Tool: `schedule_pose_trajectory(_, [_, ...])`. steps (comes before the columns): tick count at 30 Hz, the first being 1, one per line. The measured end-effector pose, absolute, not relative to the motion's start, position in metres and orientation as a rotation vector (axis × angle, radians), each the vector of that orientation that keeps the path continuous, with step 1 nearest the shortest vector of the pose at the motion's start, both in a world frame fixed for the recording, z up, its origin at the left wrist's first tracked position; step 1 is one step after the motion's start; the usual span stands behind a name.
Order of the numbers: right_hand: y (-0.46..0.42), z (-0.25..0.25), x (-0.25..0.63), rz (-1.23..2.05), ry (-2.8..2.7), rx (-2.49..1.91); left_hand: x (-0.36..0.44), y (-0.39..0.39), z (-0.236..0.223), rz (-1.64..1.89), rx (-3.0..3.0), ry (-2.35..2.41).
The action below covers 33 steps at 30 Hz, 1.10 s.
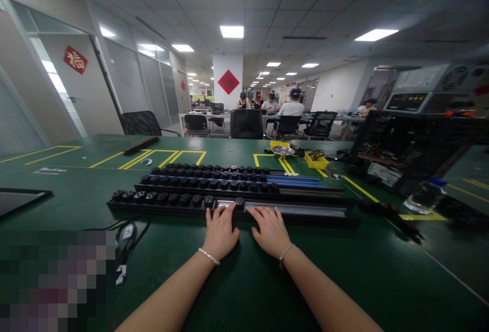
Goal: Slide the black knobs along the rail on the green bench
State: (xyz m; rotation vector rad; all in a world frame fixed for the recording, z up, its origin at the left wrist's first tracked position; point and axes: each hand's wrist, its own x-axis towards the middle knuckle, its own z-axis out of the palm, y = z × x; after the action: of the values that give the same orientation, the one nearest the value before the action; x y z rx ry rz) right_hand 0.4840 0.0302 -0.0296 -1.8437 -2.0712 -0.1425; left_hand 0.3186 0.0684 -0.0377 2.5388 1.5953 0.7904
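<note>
"Starting from the left, what could go wrong?"

"Some cables (122,245) lie just on the near side of the long black rail (305,220); dragging the rail nearer could snag them, I'd say. Along its left part stands a row of black knobs (162,198), and a hard push from the right might jam the last one."

"And the hands?"

"The left hand (222,231) is partly open, fingers bent and spread, thumb well apart. Its index fingertip is at the lone knob (239,202); whether it touches I can't tell, and I see nothing gripped. Uneven pressure there could twist that knob. The right hand (270,230) is open too, fingers loosely bent at the rail's near edge, nothing visibly held. Leaning there could tip the rail or slide it into the other rails (298,181) on the far side."

"Right end?"

"A dark tangle (405,222) lies near it on the green table (244,291); a slide to the right might bump it."

"Which way does the rail point?"

"Its long axis runs left to right, the right end looking slightly nearer. The open side faces up."

"And that single knob?"

"On the rail, between the two hands, a short gap right of the row. It looks upright, though it's too small to be sure."
</note>
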Motion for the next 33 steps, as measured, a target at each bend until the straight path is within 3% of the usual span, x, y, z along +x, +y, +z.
schedule_pose_trajectory(33, [0.0364, -0.0222, 0.4822, -0.124, -2.099, -1.935, 0.3194, 0.0666, -0.0369, 0.747, 2.593, 1.541])
